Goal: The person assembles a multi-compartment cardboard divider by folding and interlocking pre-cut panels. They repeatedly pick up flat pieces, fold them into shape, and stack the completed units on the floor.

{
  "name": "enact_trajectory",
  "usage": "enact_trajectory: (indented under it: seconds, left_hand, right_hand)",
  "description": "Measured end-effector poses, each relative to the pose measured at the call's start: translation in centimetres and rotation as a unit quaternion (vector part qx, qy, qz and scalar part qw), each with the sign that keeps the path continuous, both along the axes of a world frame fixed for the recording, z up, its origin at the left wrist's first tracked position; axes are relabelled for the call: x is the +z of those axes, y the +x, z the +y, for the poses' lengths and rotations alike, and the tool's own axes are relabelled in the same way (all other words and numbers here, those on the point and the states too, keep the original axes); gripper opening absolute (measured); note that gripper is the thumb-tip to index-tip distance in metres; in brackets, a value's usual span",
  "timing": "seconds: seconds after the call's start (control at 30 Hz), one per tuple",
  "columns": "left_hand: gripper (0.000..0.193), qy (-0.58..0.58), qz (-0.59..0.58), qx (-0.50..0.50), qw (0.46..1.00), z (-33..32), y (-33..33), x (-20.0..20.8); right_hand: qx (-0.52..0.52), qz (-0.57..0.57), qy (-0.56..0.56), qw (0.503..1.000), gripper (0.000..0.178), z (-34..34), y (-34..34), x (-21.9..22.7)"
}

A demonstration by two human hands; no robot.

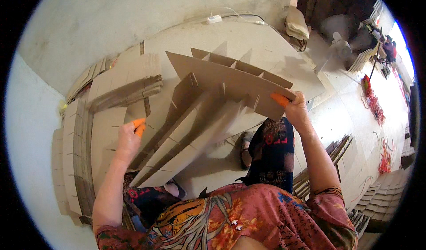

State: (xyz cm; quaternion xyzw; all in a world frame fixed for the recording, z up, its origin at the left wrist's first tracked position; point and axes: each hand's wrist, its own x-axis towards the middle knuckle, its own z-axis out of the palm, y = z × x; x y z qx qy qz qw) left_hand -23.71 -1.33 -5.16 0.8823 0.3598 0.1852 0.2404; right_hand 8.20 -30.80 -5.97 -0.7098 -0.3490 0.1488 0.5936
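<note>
My right hand (296, 110), with orange covers on its fingers, grips the right end of a brown cardboard divider (230, 79). Slotted strips cross one another in it and form open cells along its far side. Several long notched cardboard strips (186, 130) fan out below it toward my lap, partly blurred by motion. To the left of these strips, my left hand (128, 139) is closed, thumb and orange-covered fingers pressed together. Whether anything is pinched between them is hidden.
Stacked notched cardboard strips (126, 90) lie at the left, with more piled along the wall (80, 152). A white power strip (214, 19) with a cable sits at the back. Red string (376, 110), a fan (341, 45) and more cardboard stacks (386, 192) are on the right.
</note>
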Motion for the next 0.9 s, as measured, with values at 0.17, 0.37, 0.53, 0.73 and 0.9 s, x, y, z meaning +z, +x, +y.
enact_trajectory:
  seconds: [0.17,0.37,0.53,0.73,0.9]
  left_hand:
    - [0.027,0.232,-0.076,-0.099,0.965,-1.2,2.3,1.2]
    - [0.033,0.024,-0.006,-0.214,0.976,-7.3,9.4,3.8]
    - [0.034,-0.010,0.068,-0.300,0.951,-9.9,14.1,0.7]
    - [0.030,-0.091,0.027,-0.332,0.938,-10.2,15.3,-1.1]
    - [0.041,0.070,-0.073,-0.244,0.964,-7.3,14.3,1.6]
  right_hand:
    - [-0.031,-0.028,0.051,0.998,0.011,-0.2,-0.3,-4.2]
    - [-0.056,-0.059,0.094,0.992,0.010,0.6,-0.9,-4.1]
    - [-0.079,-0.113,0.117,0.983,0.009,1.7,-0.7,-4.9]
    - [-0.043,-0.110,0.026,0.993,0.010,1.5,0.3,-7.9]
    - [0.024,-0.083,0.021,0.996,0.029,-0.6,0.7,-7.5]
